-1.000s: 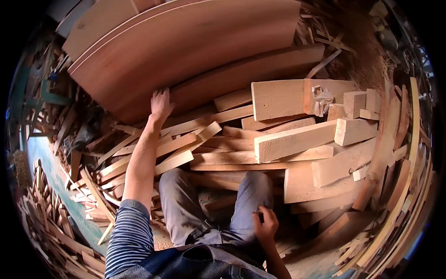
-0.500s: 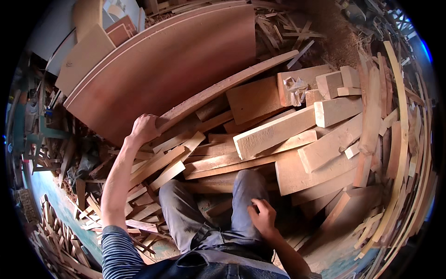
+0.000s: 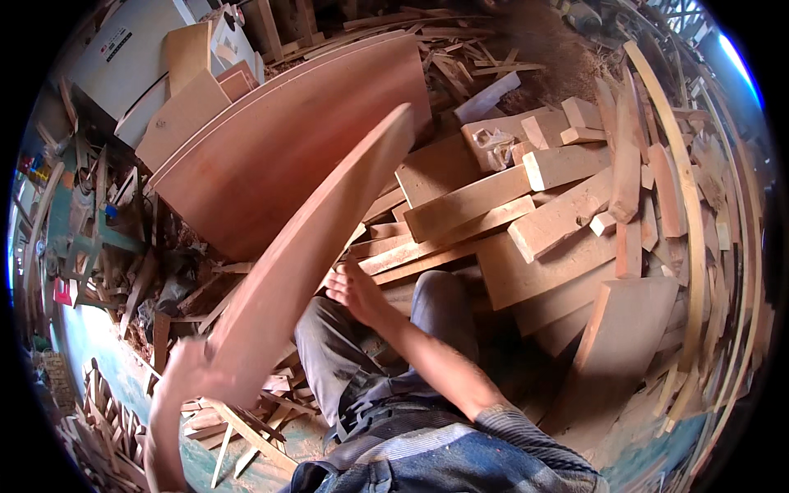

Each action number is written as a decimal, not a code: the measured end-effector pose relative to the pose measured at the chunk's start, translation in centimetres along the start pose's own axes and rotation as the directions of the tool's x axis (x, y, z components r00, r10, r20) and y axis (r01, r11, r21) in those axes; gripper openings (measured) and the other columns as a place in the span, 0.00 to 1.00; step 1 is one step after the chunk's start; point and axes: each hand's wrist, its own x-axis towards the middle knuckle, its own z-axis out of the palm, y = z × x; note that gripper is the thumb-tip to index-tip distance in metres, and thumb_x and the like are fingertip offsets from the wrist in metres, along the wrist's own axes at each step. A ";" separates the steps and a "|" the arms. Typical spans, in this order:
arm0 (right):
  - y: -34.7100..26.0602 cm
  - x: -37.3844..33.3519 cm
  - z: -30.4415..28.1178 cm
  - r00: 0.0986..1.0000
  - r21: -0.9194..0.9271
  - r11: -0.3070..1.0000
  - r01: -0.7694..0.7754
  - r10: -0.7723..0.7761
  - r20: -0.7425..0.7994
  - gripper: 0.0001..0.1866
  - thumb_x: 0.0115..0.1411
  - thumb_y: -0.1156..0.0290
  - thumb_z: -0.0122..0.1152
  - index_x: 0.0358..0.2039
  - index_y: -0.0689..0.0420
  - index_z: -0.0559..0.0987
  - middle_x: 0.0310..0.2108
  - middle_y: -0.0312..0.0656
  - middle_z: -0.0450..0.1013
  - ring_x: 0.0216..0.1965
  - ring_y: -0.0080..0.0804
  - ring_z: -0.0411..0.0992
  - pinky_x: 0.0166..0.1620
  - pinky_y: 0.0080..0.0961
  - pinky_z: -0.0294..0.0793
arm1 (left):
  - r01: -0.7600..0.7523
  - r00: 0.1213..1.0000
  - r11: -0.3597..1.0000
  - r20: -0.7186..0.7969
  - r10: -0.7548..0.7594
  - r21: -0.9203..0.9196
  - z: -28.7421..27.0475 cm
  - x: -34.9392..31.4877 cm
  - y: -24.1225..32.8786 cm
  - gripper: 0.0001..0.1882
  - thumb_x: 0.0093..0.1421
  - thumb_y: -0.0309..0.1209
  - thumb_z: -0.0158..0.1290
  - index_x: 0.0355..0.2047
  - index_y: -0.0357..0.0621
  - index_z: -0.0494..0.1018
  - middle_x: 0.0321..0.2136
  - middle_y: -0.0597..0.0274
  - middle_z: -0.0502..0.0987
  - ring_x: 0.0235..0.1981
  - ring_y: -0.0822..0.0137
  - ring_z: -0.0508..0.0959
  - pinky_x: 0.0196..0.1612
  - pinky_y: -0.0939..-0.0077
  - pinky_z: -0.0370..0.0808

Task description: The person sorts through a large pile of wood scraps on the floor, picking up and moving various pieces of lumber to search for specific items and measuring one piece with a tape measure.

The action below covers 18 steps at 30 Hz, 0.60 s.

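Observation:
A wide wooden plank (image 3: 304,238) slants up across the middle, raised over my lap, its far end pointing away to the right. My left hand (image 3: 187,366) is closed on its near left edge, somewhat blurred by motion. My right hand (image 3: 353,292) is beside the plank's right edge, over my knees, its fingers stretched out and slightly apart. Whether those fingertips touch the wood I cannot tell. Beyond the plank leans a large reddish-brown sheet of board (image 3: 271,156). To the right lies a pile of pale timber blocks (image 3: 526,263).
Long thin wooden strips (image 3: 686,189) stand along the right side. A crumpled piece of plastic (image 3: 495,149) lies on the blocks. Scrap sticks (image 3: 103,419) fill the lower left. A white cabinet-like box (image 3: 123,62) stands at the far left, with sawdust (image 3: 567,57) at the back.
The plank has come off the timber pile and swung up and toward me, with my left hand drawn back left. My right hand has moved from my thigh to beside the plank.

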 end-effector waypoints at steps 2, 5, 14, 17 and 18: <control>2.9 -0.6 2.6 0.972 0.066 0.987 0.143 -0.153 0.176 0.24 0.71 0.45 0.49 0.52 0.53 0.73 0.53 0.37 0.73 0.54 0.30 0.71 0.59 0.34 0.71 | 0.155 0.986 0.970 0.089 -0.140 -0.189 2.6 -4.9 -3.2 0.21 0.40 0.30 0.68 0.35 0.30 0.80 0.28 0.53 0.84 0.28 0.65 0.83 0.33 0.69 0.79; 9.0 -1.3 3.2 0.969 0.269 0.963 0.008 -0.074 0.237 0.30 0.74 0.47 0.44 0.66 0.55 0.66 0.62 0.40 0.68 0.62 0.33 0.67 0.65 0.31 0.66 | 0.150 0.988 0.852 0.118 -0.104 -0.502 7.5 -9.6 -6.5 0.24 0.40 0.26 0.65 0.40 0.28 0.80 0.31 0.53 0.84 0.30 0.66 0.82 0.38 0.70 0.78; 9.8 -5.5 6.1 0.993 0.189 0.981 -0.041 0.020 0.115 0.26 0.73 0.56 0.49 0.63 0.60 0.70 0.59 0.44 0.73 0.59 0.39 0.70 0.63 0.38 0.69 | -0.098 0.974 0.658 -0.208 -0.092 -0.747 18.4 -13.9 -20.2 0.37 0.45 0.27 0.65 0.56 0.35 0.63 0.45 0.55 0.68 0.40 0.55 0.77 0.34 0.59 0.74; 4.7 -7.1 8.6 0.995 0.169 0.985 0.033 -0.048 0.083 0.23 0.71 0.55 0.51 0.57 0.59 0.75 0.55 0.45 0.76 0.57 0.36 0.72 0.63 0.37 0.68 | -0.064 0.998 0.555 -0.067 0.016 -0.830 18.8 -11.7 -22.5 0.47 0.50 0.34 0.66 0.65 0.41 0.52 0.59 0.53 0.58 0.48 0.47 0.73 0.43 0.45 0.73; 2.0 -8.7 9.5 0.992 0.150 0.984 0.091 -0.104 0.077 0.23 0.71 0.55 0.51 0.57 0.59 0.75 0.54 0.44 0.76 0.57 0.37 0.72 0.63 0.36 0.67 | -0.103 0.991 0.549 -0.136 -0.019 -0.829 17.2 -12.0 -16.2 0.36 0.46 0.28 0.64 0.56 0.35 0.63 0.44 0.55 0.68 0.37 0.56 0.76 0.32 0.62 0.73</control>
